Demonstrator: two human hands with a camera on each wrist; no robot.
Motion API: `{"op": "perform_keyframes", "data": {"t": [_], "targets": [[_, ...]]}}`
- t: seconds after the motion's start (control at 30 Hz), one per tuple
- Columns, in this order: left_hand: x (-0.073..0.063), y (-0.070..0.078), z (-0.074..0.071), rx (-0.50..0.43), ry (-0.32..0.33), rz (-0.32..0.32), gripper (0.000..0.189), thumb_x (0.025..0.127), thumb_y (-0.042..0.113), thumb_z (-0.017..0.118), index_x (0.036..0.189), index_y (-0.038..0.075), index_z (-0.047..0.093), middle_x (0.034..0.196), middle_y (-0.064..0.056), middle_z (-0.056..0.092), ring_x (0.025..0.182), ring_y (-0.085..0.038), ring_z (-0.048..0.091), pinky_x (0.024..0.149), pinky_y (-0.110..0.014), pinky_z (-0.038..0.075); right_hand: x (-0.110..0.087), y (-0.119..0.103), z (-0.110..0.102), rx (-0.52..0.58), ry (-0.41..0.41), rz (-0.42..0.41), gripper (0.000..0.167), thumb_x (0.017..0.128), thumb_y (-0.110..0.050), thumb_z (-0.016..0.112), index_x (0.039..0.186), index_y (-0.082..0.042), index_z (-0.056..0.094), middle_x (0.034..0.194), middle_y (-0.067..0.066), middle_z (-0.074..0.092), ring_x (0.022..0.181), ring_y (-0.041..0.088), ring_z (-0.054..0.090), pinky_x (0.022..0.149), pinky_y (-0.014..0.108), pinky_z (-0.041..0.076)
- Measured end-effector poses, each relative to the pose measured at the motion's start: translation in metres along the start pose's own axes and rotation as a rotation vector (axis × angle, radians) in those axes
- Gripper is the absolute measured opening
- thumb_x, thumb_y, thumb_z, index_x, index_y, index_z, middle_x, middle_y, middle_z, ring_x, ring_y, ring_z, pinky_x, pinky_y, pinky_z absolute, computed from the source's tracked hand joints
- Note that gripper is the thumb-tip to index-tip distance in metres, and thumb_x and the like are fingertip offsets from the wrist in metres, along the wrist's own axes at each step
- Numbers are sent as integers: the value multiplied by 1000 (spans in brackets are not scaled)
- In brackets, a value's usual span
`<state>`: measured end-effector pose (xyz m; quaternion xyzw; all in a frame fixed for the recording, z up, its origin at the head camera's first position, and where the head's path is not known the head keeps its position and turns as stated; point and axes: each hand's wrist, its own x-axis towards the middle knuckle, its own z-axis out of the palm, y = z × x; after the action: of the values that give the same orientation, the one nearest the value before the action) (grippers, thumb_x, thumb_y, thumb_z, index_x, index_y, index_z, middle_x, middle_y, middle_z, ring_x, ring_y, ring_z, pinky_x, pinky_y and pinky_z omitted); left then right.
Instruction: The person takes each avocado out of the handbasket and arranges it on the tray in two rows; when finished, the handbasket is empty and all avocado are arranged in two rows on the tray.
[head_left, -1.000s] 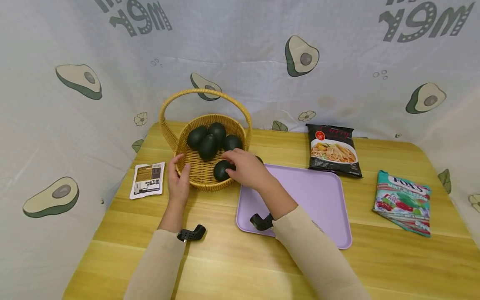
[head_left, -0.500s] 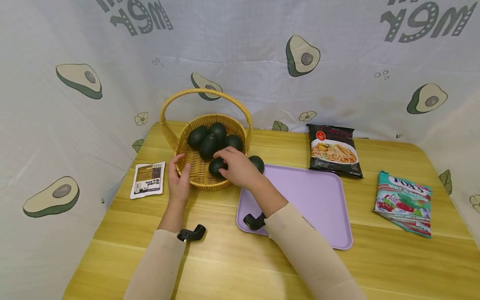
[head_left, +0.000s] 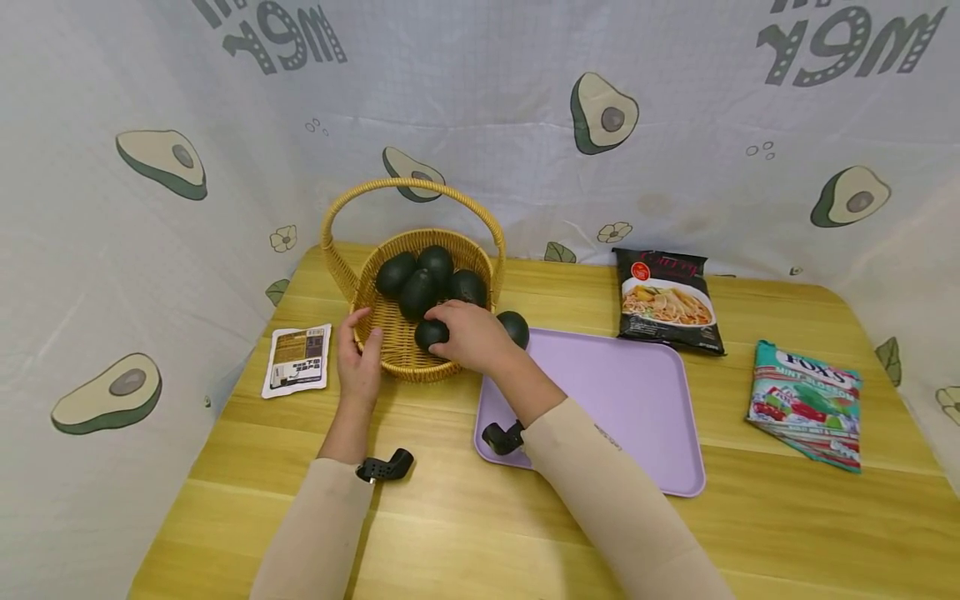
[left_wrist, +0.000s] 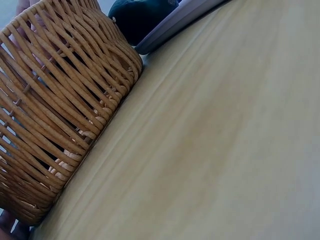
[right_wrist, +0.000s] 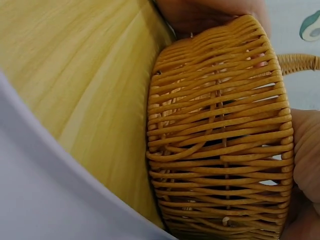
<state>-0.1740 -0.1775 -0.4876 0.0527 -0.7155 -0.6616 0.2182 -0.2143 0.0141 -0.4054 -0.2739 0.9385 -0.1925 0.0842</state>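
Note:
A yellow wicker basket (head_left: 420, 371) with a tall hoop handle holds several dark green avocados (head_left: 417, 293) grouped toward its back. My right hand (head_left: 474, 337) reaches over the front-right rim and grips another avocado (head_left: 429, 335) low inside the basket. At the front-left rim, my left hand (head_left: 357, 367) holds the basket wall, thumb toward the inside. The wrist views show the woven outer wall (left_wrist: 65, 95) close up, and it hides most of the held avocado. One more avocado (head_left: 513, 327) lies outside the basket, at the tray's back-left corner.
A lilac tray (head_left: 622, 400) lies right of the basket, under my right forearm. Behind it is a black noodle packet (head_left: 667, 304); a teal candy bag (head_left: 806, 404) lies farther right. Left of the basket is a small white-edged pouch (head_left: 297, 360). A printed curtain (head_left: 510, 167) hangs behind.
My right hand has moved slightly left and deeper over the basket with the avocado. The avocado by the tray has come more fully into view. My left hand stays at the rim.

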Motion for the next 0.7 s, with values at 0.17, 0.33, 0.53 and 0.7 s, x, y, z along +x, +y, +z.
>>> {"op": "perform_keyframes", "data": {"t": [0.17, 0.33, 0.53, 0.7], "targets": [[0, 1, 0, 4, -1, -11, 38, 99, 5, 53, 136, -2, 51, 147, -19, 44, 146, -26, 33, 123, -42, 19, 2, -1, -1, -30, -51, 10, 62, 92, -33, 76, 149, -22, 54, 150, 5, 56, 138, 25, 53, 113, 45, 45], [-1, 2, 1, -7, -7, -12, 39, 99, 6, 53, 136, -2, 51, 148, -19, 43, 146, -26, 32, 124, -44, 17, 4, -2, -2, -54, -80, 2, 65, 92, -33, 76, 151, -26, 50, 153, 5, 53, 140, 27, 52, 111, 48, 46], [-1, 0, 0, -3, -10, -12, 39, 99, 7, 54, 137, -1, 51, 149, -18, 43, 147, -27, 31, 124, -46, 18, 4, 0, 0, -43, -72, -17, 60, 92, -38, 75, 148, -29, 55, 152, 4, 54, 138, 26, 53, 107, 50, 49], [-1, 0, -1, 15, -11, 0, 38, 99, 7, 53, 136, -1, 51, 148, -18, 44, 147, -26, 32, 124, -45, 18, -1, 4, 4, 34, 2, -64, 58, 92, -42, 74, 146, -29, 57, 149, 2, 57, 135, 23, 56, 105, 50, 50]]}}
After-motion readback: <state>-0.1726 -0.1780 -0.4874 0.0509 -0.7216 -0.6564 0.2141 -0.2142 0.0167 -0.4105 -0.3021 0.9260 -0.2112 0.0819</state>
